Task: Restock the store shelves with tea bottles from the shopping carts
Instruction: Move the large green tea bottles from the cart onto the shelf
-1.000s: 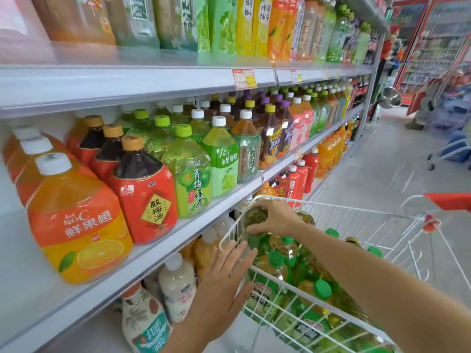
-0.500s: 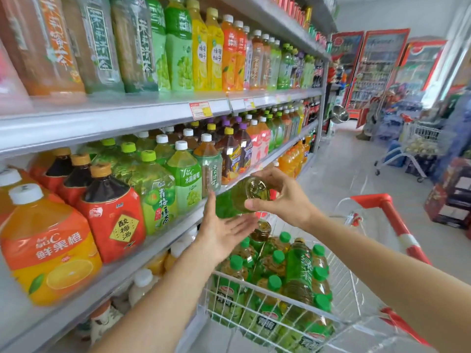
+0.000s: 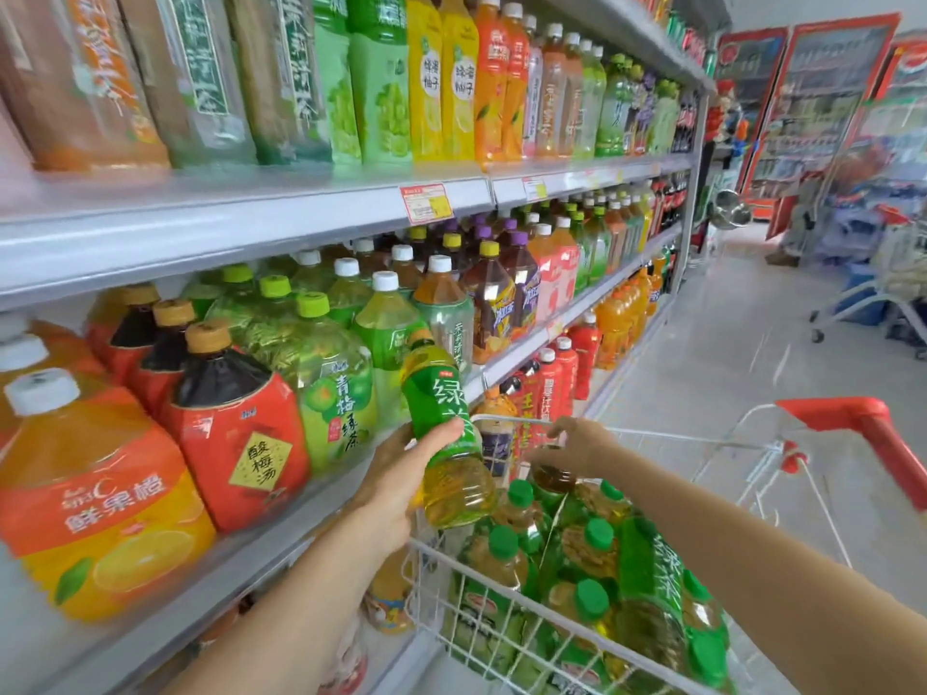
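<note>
My left hand [image 3: 396, 474] grips a green tea bottle [image 3: 444, 433] by its lower half. The bottle tilts with its top toward the middle shelf [image 3: 301, 524], in front of the big green bottles there. My right hand [image 3: 577, 443] reaches into the white wire shopping cart [image 3: 481, 589], and its curled fingers close on the end of another tea bottle [image 3: 552, 479]. Several green-capped tea bottles [image 3: 592, 536] lie packed in the cart below it.
Large juice and tea bottles [image 3: 236, 433] fill the middle shelf, and tall bottles stand on the shelf above [image 3: 381, 92]. The cart's red handle [image 3: 853, 418] is to the right. A second cart [image 3: 883, 288], drink fridges [image 3: 822, 92] and a person [image 3: 812, 208] stand down the aisle.
The bottle passed from my right hand to my left, which now holds it near the middle shelf. My right hand dropped back into the cart onto another bottle.
</note>
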Available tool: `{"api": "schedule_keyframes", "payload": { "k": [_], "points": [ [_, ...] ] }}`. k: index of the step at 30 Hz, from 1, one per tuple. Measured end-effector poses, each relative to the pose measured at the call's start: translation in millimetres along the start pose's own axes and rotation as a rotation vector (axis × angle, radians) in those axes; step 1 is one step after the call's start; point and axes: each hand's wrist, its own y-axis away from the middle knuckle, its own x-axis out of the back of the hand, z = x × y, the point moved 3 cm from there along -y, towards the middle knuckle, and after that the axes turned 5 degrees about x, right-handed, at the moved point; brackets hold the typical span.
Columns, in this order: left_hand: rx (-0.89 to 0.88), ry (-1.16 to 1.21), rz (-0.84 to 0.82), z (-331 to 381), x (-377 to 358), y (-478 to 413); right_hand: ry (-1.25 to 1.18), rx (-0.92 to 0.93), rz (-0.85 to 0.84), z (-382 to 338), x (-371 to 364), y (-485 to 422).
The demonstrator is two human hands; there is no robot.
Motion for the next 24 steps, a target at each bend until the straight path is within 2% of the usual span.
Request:
{"api": "schedule_keyframes", "payload": {
  "k": [4,7,12,15,19,22,24],
  "points": [
    [-0.026,-0.034,-0.038,-8,0,-8,0.258,0.020,0.112,-4,-19,-11],
    [-0.055,-0.019,-0.043,-14,-2,-13,0.290,0.032,0.124,-4,-20,-10],
    [-0.095,-0.012,-0.083,-14,-4,-7,0.284,0.041,0.052,-9,-14,0],
    [-0.131,-0.012,-0.111,-2,-2,8,0.181,0.009,0.151,-18,20,12],
    [-0.200,0.058,-0.111,13,1,26,0.077,-0.021,0.404,-39,99,51],
    [-0.235,0.091,-0.098,26,3,49,-0.242,-0.001,0.566,-53,141,89],
    [-0.257,0.117,-0.097,35,3,66,-0.522,0.030,0.607,-64,153,115]
  ]
}}
